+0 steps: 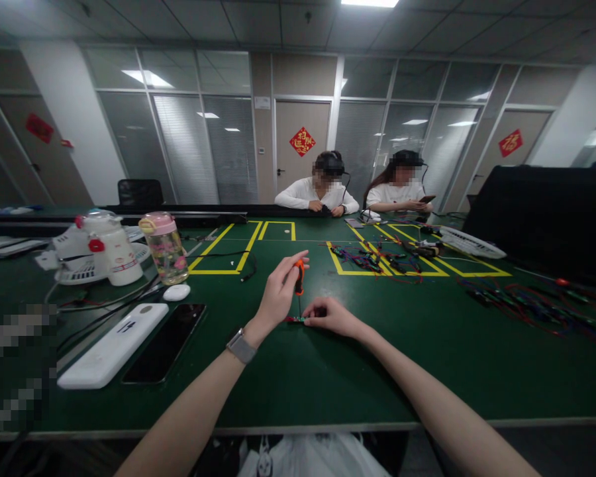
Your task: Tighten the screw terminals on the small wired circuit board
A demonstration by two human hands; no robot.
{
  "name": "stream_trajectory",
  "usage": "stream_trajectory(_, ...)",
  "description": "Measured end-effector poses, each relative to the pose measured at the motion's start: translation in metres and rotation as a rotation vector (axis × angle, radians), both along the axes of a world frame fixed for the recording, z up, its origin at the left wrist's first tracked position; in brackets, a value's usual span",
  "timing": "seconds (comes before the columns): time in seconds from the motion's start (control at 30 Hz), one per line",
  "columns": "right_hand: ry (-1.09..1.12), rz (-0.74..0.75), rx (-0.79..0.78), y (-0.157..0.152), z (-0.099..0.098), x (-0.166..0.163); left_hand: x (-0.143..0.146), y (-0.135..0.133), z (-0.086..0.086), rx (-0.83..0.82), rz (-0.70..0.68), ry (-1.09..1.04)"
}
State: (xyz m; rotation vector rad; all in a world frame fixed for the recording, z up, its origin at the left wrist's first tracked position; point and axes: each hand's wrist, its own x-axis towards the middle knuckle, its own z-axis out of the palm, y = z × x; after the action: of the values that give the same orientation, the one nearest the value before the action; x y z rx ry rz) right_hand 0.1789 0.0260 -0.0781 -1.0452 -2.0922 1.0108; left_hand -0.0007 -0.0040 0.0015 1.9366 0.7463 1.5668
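Note:
My left hand (280, 286) is closed around the orange and black handle of a screwdriver (299, 278), which stands upright with its shaft pointing down. The tip meets a small green terminal block (298, 320) low on the green table. Reddish wire shows at the block's left side. My right hand (334, 315) pinches the block's right end between thumb and fingertips, steadying it against the table. The exact spot where the tip sits is too small to make out.
To the left lie a black phone (165, 344), a white power bank (114, 346), an earbud case (177, 293), a pink-lidded bottle (163, 249) and a white jug (113, 248). Wire bundles (377, 257) lie right of centre, more wires (526, 305) farther right. Two people sit across.

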Motion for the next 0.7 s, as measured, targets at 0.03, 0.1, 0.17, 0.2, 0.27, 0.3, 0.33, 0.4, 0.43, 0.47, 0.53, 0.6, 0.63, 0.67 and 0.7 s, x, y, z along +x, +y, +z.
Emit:
stream_trajectory(0.03,0.001,0.0,-0.001,0.0,0.0,0.0,0.001,0.001,0.0,-0.059,-0.058,-0.047)
stream_trajectory(0.1,0.003,-0.004,0.0,-0.001,0.001,0.0,0.0,0.004,0.0,-0.137,-0.112,-0.115)
stream_trajectory(0.17,0.0,-0.008,0.006,-0.001,0.001,0.0,-0.001,0.007,0.0,-0.136,-0.074,-0.14)
stream_trajectory(0.2,-0.004,-0.007,0.008,-0.002,0.002,0.0,-0.001,0.008,0.0,-0.117,-0.028,-0.14)
stream_trajectory(0.27,-0.012,-0.005,0.011,-0.002,0.002,0.0,-0.003,0.01,-0.002,-0.072,0.072,-0.122)
stream_trajectory(0.3,-0.015,-0.003,0.011,-0.002,0.002,0.0,-0.003,0.01,-0.002,-0.054,0.106,-0.112)
stream_trajectory(0.33,-0.015,-0.001,0.01,-0.002,0.002,0.001,-0.003,0.01,-0.003,-0.043,0.123,-0.104)
stream_trajectory(0.4,-0.012,0.004,0.008,-0.002,0.002,0.001,-0.002,0.01,-0.003,-0.048,0.107,-0.1)
stream_trajectory(0.43,-0.009,0.006,0.01,-0.002,0.002,0.001,-0.002,0.01,-0.003,-0.065,0.077,-0.103)
stream_trajectory(0.47,-0.009,0.007,0.015,-0.002,0.003,0.001,-0.001,0.009,-0.002,-0.091,0.039,-0.111)
stream_trajectory(0.53,-0.016,0.002,0.026,-0.002,0.003,0.0,-0.001,0.009,-0.001,-0.153,-0.044,-0.137)
stream_trajectory(0.6,-0.024,-0.009,0.027,-0.003,0.004,-0.001,-0.002,0.009,0.0,-0.197,-0.076,-0.161)
stream_trajectory(0.63,-0.026,-0.012,0.022,-0.003,0.005,-0.002,-0.003,0.01,0.0,-0.201,-0.059,-0.172)
stream_trajectory(0.67,-0.026,-0.017,0.02,-0.004,0.005,-0.002,-0.004,0.01,0.0,-0.202,-0.038,-0.179)
stream_trajectory(0.7,-0.024,-0.025,0.019,-0.004,0.005,-0.003,-0.005,0.011,0.0,-0.199,-0.012,-0.188)
